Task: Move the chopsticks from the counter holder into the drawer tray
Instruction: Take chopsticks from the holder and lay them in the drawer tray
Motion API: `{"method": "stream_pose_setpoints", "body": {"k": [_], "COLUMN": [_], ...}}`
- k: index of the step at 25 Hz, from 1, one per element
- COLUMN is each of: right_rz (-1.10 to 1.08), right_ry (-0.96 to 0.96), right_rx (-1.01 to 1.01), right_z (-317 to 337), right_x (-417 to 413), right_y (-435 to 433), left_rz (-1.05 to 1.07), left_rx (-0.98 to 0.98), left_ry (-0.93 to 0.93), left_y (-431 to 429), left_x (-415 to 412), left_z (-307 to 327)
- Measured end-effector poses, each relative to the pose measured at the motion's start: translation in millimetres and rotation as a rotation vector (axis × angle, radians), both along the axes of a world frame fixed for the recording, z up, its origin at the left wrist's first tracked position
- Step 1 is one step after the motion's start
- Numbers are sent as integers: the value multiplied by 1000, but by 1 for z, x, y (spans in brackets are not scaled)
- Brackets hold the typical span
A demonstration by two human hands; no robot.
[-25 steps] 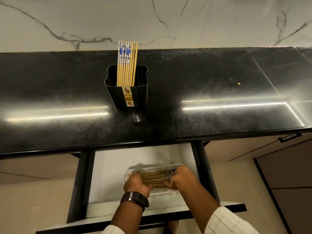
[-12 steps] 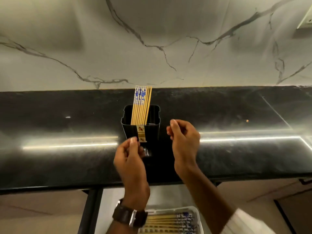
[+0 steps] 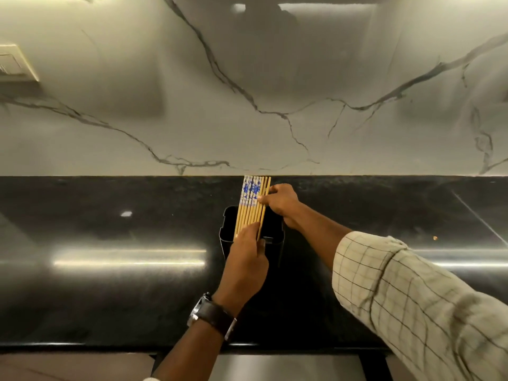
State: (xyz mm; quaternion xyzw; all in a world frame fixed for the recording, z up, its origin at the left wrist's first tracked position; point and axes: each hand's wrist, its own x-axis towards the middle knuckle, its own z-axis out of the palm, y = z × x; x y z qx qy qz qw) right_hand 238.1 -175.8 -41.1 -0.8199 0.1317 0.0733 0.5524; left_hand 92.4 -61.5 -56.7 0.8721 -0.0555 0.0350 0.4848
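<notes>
A black rectangular holder [image 3: 228, 232] stands on the dark counter [image 3: 110, 298]. Several bamboo chopsticks [image 3: 251, 202] with blue-and-white tops stand in it as a flat row. My right hand [image 3: 280, 202] pinches the row's right edge near the top, thumb in front. My left hand [image 3: 246, 259], with a dark watch on its wrist, lies over the holder's front, its fingers pressed on the chopsticks' lower part. The drawer tray is out of view; only the drawer's top edge [image 3: 283, 367] shows at the bottom.
A white marble backsplash [image 3: 247, 92] with grey veins rises behind the counter. A wall switch plate [image 3: 16, 64] sits at the far left. A small crumb [image 3: 435, 238] lies on the counter at the right. Light strips reflect on the glossy counter.
Both hands rose from the drawer tray to the holder and took hold of the chopsticks. The camera tilted up, so the tray dropped out of view.
</notes>
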Motion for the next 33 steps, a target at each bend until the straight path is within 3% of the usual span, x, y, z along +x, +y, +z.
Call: {"method": "stream_pose_setpoints", "body": {"k": [11,16,19,22,25,27,29,30,32,33], "right_rz": [-72,-185,-359,-515,-631,-676,-707,-716,-740,-717], "right_ry": [-250,-536,-566,-350,-72,116,251,280,212,70], "right_rx": [-113,-99,338,876,1139,1211,1159,1035,606,453], "right_z": [19,72,92,82,46,18,-6,-16,-28,-28], "right_x": [-6,-40,-85,-146,-209,-248,-280,-293,-311,-317], "right_y": [4,-10,-31,-47,-35,-26,-28,-32,-46,-54], "left_rz": [-4,234,462,455,442,415,390,364,243,142], "left_rx": [-16,-360,-763,-1111,-1280,-1294,-1225,-1161,-976,-875], "left_ry": [57,33,31,146,186,202,249,277,382,454], "left_y": [2,-1,-3,-26,-55,-63,-57,-50,-34,-29], "left_x": [2,-11,-29,-59,-85,-103,-119,-126,-137,-142], "left_z": [-1,19,31,41,43,38,26,19,5,0]}}
